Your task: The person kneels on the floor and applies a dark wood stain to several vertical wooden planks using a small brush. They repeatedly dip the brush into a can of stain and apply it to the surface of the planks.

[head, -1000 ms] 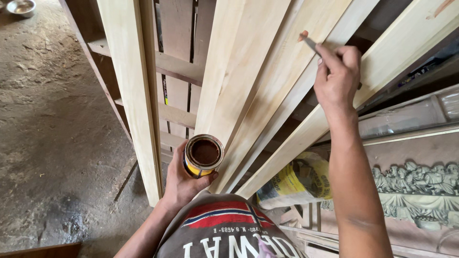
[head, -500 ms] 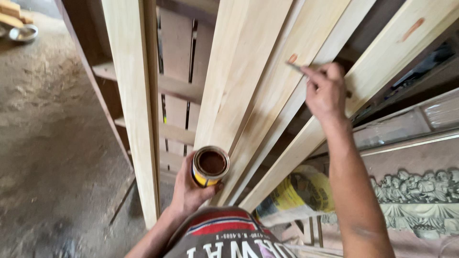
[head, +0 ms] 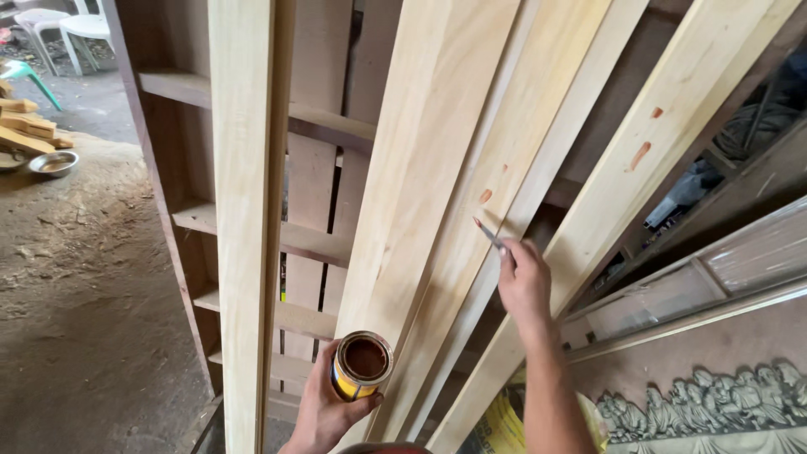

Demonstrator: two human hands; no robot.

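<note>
My left hand [head: 324,409] grips a small open can [head: 361,366] with a yellow side and brown paste inside, low in the view. My right hand [head: 524,282] holds a thin metal spatula [head: 489,234] whose reddish tip touches a pale wooden plank [head: 496,210] that leans upright. Small reddish-brown filler spots [head: 486,195] mark that plank, and two more [head: 641,154] mark the plank to the right. Several pale planks lean side by side against a brown wooden frame.
A tall pale board [head: 244,219] stands at the left in front of a brown shelf frame [head: 181,219]. Dirt floor [head: 76,286] lies to the left, with wood scraps [head: 25,134], a metal bowl [head: 53,162] and white plastic chairs [head: 63,29]. A carved relief panel [head: 714,403] and a yellow bag [head: 500,424] sit at lower right.
The view has tilted up and pulled back. My right hand with the spatula has come lower on the planks, and the can in my left hand sits lower in the view.
</note>
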